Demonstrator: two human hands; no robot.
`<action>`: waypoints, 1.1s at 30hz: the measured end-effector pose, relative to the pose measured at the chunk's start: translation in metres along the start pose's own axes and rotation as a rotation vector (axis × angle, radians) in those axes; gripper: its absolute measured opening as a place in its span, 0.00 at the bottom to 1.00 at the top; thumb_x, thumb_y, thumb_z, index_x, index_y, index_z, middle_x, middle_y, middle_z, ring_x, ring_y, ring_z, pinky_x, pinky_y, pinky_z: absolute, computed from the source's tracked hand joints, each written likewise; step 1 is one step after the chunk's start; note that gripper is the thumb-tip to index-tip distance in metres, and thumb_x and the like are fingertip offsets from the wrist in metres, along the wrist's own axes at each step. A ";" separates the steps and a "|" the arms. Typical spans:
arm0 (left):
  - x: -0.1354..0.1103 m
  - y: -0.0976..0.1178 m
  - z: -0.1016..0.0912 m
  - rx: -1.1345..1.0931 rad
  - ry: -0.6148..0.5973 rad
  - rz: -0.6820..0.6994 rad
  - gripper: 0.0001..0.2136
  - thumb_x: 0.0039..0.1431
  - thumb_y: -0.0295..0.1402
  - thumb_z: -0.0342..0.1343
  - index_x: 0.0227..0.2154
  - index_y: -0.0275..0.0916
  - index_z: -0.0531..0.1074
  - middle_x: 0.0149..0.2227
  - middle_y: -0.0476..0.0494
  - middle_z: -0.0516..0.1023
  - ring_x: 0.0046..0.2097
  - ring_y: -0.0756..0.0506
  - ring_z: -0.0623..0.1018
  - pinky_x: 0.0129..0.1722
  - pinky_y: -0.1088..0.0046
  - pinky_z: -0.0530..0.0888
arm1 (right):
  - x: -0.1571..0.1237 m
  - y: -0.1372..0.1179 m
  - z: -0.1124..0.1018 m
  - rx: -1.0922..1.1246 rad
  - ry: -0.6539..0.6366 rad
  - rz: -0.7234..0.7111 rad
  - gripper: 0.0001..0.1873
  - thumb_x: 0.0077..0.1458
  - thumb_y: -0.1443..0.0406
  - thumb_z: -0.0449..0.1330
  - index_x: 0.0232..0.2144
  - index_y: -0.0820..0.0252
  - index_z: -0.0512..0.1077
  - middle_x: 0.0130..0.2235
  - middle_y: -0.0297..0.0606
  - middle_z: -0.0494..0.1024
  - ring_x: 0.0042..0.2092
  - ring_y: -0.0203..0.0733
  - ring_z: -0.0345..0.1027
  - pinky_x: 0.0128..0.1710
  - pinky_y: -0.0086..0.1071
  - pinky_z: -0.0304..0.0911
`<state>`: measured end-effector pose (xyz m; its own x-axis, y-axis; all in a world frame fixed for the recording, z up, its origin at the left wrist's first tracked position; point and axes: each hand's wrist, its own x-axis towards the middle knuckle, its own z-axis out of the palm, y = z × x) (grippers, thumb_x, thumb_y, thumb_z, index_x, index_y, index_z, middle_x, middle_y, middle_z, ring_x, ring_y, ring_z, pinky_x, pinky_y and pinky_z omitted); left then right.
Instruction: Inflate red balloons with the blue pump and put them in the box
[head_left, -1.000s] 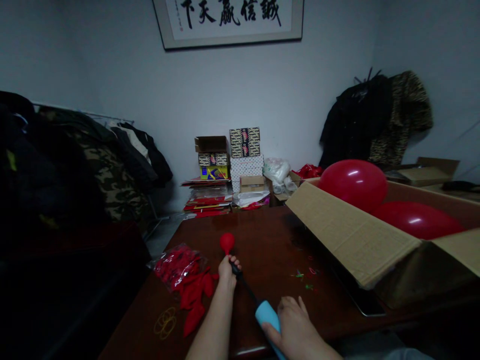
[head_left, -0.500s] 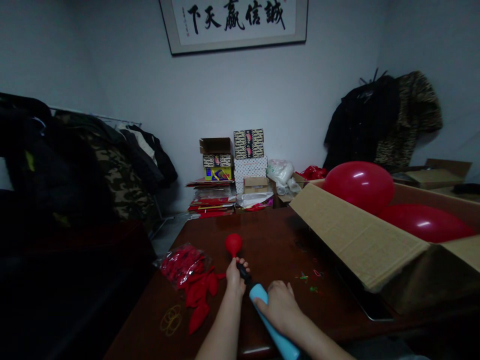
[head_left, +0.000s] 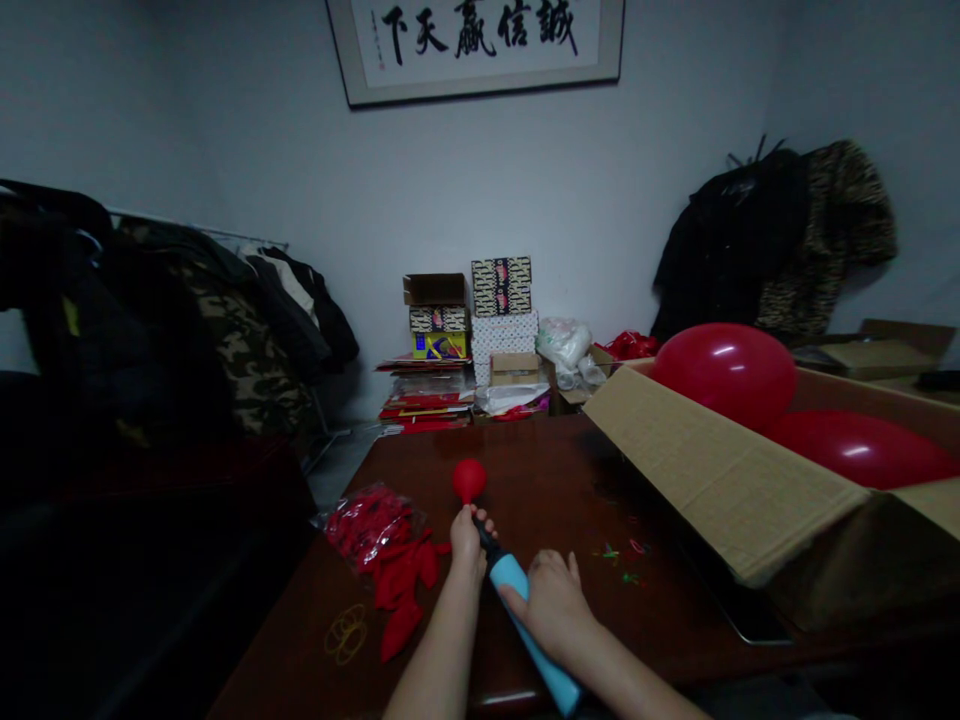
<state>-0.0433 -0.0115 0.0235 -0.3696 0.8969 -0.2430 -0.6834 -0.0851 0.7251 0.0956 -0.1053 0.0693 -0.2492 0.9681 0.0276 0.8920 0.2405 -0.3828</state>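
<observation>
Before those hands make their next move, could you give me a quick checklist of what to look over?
1. Left hand at the neck of the small red balloon: ok.
2. Right hand on the blue pump, thumb against its barrel: ok.
3. Balloon neck snug on the nozzle: cannot tell, fingers hide it.
4. Limp red balloons clear of the pump barrel: ok, they lie left of it.
5. Cardboard box open: ok, big red balloons show inside.
</observation>
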 end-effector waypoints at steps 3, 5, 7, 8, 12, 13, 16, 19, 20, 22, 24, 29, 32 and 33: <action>0.005 0.008 0.003 -0.028 0.009 0.025 0.06 0.52 0.32 0.49 0.25 0.40 0.58 0.18 0.56 0.60 0.15 0.54 0.61 0.15 0.80 0.59 | -0.013 0.008 -0.009 -0.004 -0.005 -0.034 0.30 0.51 0.48 0.46 0.40 0.67 0.72 0.44 0.51 0.71 0.52 0.55 0.57 0.57 0.48 0.35; 0.010 0.017 0.003 -0.039 0.009 0.036 0.05 0.52 0.31 0.49 0.24 0.40 0.58 0.18 0.56 0.60 0.15 0.54 0.61 0.15 0.80 0.58 | -0.025 0.014 -0.016 0.010 -0.012 -0.053 0.30 0.52 0.48 0.47 0.40 0.67 0.72 0.44 0.50 0.71 0.51 0.54 0.57 0.57 0.48 0.35; 0.015 0.026 0.001 -0.060 0.013 0.046 0.05 0.52 0.30 0.49 0.24 0.40 0.58 0.18 0.56 0.60 0.15 0.54 0.61 0.14 0.80 0.57 | -0.037 0.019 -0.024 0.032 -0.028 -0.065 0.30 0.52 0.48 0.47 0.40 0.67 0.72 0.44 0.50 0.70 0.51 0.54 0.57 0.58 0.48 0.34; 0.017 0.030 0.000 -0.074 0.015 0.048 0.05 0.52 0.30 0.48 0.24 0.40 0.58 0.18 0.56 0.60 0.15 0.54 0.61 0.14 0.80 0.57 | -0.042 0.020 -0.027 0.042 -0.041 -0.067 0.29 0.52 0.48 0.47 0.41 0.67 0.71 0.44 0.50 0.70 0.51 0.54 0.57 0.58 0.48 0.33; 0.021 0.038 -0.003 -0.085 0.021 0.046 0.04 0.52 0.27 0.47 0.24 0.39 0.58 0.18 0.55 0.59 0.15 0.55 0.61 0.14 0.80 0.56 | -0.057 0.019 -0.040 0.091 -0.103 -0.050 0.27 0.52 0.50 0.49 0.42 0.66 0.71 0.45 0.48 0.70 0.51 0.52 0.58 0.58 0.46 0.34; 0.020 0.039 -0.003 -0.089 0.018 0.044 0.04 0.52 0.27 0.46 0.24 0.39 0.58 0.18 0.55 0.59 0.15 0.55 0.61 0.14 0.80 0.56 | -0.059 0.019 -0.041 0.110 -0.105 -0.045 0.25 0.51 0.51 0.49 0.41 0.65 0.70 0.44 0.47 0.70 0.50 0.51 0.58 0.58 0.46 0.35; 0.017 0.039 -0.003 -0.116 -0.003 0.037 0.05 0.53 0.28 0.46 0.24 0.39 0.58 0.18 0.55 0.59 0.16 0.55 0.60 0.14 0.80 0.57 | -0.059 0.018 -0.040 0.164 -0.074 -0.048 0.23 0.51 0.52 0.50 0.40 0.63 0.70 0.42 0.45 0.70 0.48 0.49 0.60 0.57 0.45 0.36; 0.012 0.038 0.000 -0.131 -0.015 0.044 0.05 0.54 0.28 0.46 0.24 0.39 0.57 0.18 0.55 0.58 0.16 0.55 0.61 0.15 0.80 0.57 | -0.054 0.020 -0.036 0.180 -0.036 -0.056 0.23 0.50 0.52 0.50 0.39 0.63 0.70 0.41 0.44 0.70 0.47 0.48 0.61 0.57 0.46 0.35; 0.010 0.038 0.001 -0.126 -0.012 0.043 0.05 0.54 0.28 0.47 0.24 0.39 0.57 0.18 0.56 0.58 0.16 0.55 0.61 0.15 0.80 0.58 | -0.051 0.020 -0.035 0.178 -0.028 -0.059 0.22 0.50 0.51 0.50 0.38 0.63 0.70 0.41 0.44 0.70 0.47 0.48 0.60 0.57 0.46 0.35; 0.005 0.035 0.003 -0.114 -0.001 0.032 0.05 0.53 0.29 0.47 0.25 0.40 0.57 0.18 0.56 0.57 0.16 0.54 0.61 0.15 0.80 0.58 | -0.043 0.019 -0.033 0.170 -0.020 -0.067 0.23 0.50 0.51 0.50 0.38 0.63 0.70 0.41 0.44 0.71 0.48 0.49 0.60 0.57 0.46 0.36; 0.000 0.030 0.007 -0.107 -0.001 0.020 0.05 0.53 0.30 0.48 0.25 0.40 0.57 0.18 0.56 0.57 0.16 0.54 0.61 0.15 0.80 0.57 | -0.032 0.015 -0.030 0.156 -0.014 -0.063 0.24 0.50 0.50 0.50 0.38 0.63 0.70 0.41 0.45 0.71 0.48 0.49 0.60 0.57 0.45 0.37; -0.010 0.024 0.016 -0.063 -0.065 0.001 0.06 0.52 0.34 0.50 0.25 0.40 0.58 0.18 0.57 0.57 0.16 0.55 0.60 0.15 0.80 0.57 | 0.000 0.000 -0.020 0.119 -0.002 -0.046 0.26 0.51 0.48 0.48 0.39 0.64 0.70 0.42 0.46 0.71 0.49 0.49 0.59 0.56 0.45 0.38; -0.011 0.026 0.015 -0.012 -0.117 -0.003 0.09 0.50 0.36 0.52 0.25 0.40 0.57 0.18 0.57 0.57 0.16 0.55 0.60 0.15 0.80 0.58 | 0.013 -0.008 -0.014 0.116 0.001 -0.050 0.27 0.52 0.49 0.46 0.40 0.65 0.70 0.43 0.46 0.71 0.50 0.49 0.59 0.56 0.45 0.39; -0.011 0.028 0.014 0.001 -0.124 -0.002 0.09 0.50 0.36 0.52 0.25 0.40 0.57 0.18 0.57 0.58 0.16 0.55 0.60 0.15 0.80 0.58 | 0.014 -0.010 -0.012 0.114 -0.001 -0.052 0.28 0.53 0.48 0.46 0.40 0.65 0.70 0.43 0.46 0.71 0.50 0.49 0.59 0.56 0.45 0.39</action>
<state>-0.0495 -0.0177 0.0552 -0.2872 0.9440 -0.1626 -0.6832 -0.0829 0.7255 0.0875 -0.0929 0.0848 -0.2940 0.9545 0.0492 0.8295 0.2804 -0.4831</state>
